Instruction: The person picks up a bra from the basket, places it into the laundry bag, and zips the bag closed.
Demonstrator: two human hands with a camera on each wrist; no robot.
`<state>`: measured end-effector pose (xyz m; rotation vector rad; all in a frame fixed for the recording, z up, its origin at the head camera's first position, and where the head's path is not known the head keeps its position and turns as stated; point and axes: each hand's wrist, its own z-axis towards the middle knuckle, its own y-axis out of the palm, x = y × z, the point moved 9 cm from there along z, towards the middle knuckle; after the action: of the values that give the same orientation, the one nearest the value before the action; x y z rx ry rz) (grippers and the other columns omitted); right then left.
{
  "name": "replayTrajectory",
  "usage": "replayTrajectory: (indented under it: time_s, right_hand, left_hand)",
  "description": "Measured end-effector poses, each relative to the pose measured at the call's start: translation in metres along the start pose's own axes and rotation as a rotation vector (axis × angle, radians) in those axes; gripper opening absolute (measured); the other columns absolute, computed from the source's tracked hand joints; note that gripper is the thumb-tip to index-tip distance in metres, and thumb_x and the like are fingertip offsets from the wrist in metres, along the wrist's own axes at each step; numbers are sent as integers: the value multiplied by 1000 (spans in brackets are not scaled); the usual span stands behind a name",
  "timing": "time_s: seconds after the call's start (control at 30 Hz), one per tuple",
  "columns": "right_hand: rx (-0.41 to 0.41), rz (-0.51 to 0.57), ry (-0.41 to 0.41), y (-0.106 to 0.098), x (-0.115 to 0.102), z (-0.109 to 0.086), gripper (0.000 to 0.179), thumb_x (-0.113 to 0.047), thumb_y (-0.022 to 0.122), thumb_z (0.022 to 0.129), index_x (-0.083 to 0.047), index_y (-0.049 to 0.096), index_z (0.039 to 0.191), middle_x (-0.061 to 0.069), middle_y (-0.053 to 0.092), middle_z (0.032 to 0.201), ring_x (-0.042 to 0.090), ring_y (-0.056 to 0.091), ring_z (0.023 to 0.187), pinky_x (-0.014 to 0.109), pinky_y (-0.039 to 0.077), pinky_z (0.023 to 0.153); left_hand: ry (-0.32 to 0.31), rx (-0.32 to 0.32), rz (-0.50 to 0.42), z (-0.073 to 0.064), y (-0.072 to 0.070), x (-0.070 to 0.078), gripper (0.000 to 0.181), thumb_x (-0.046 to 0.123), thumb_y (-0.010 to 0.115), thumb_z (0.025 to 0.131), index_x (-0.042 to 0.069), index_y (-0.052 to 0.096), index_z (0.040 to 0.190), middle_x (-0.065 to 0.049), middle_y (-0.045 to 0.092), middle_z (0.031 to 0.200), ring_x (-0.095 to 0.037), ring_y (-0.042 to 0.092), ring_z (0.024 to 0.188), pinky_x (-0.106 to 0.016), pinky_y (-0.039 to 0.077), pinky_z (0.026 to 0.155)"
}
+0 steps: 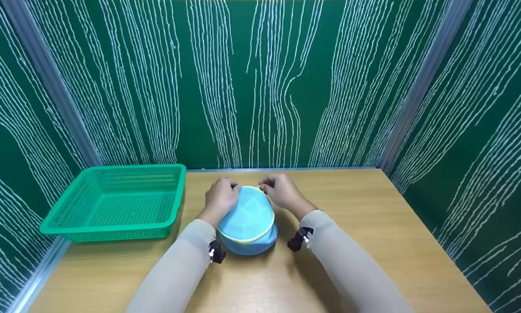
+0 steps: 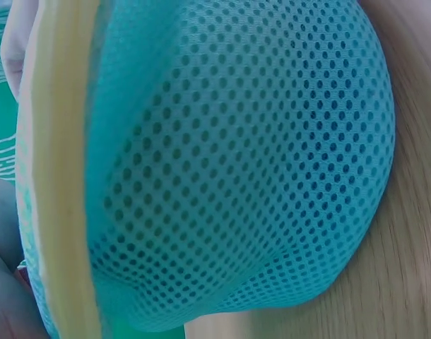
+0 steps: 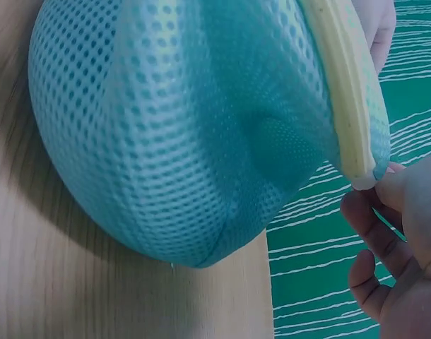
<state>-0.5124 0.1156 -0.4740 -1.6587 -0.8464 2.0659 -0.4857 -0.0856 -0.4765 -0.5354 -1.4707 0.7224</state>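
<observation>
A light blue mesh laundry bag (image 1: 248,215) with a yellow zipper (image 1: 238,240) round its flat top stands on the table, its top tilted. My left hand (image 1: 222,196) grips the bag's rim at its far left. At the far right of the rim my right hand (image 1: 283,191) pinches the bag's edge by the zipper's end. In the right wrist view, the thumb and forefinger of that hand (image 3: 413,240) meet at the pale zipper end (image 3: 364,182), other fingers loosely curled. The left wrist view shows mostly the rounded mesh side (image 2: 258,155); what is inside cannot be made out.
A green plastic basket (image 1: 112,232) with slotted walls stands at the table's left, near the back edge. Green panels (image 1: 252,87) with wavy white lines and grey posts enclose the wooden table (image 1: 356,217) at the back and sides.
</observation>
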Motion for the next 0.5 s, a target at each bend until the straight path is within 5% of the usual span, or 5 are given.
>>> replayTrajectory:
  time_s: [0.5]
  right_hand:
    - [1,13,11,3,4,-3,13,-6,71,111,-12,82,110,6,81,108,21,77,101,36,68,92]
  left_hand:
    - [-35,20,13,3,-5,-12,23,28,64,118,12,81,118,-7,78,120,-29,73,115,-52,59,108]
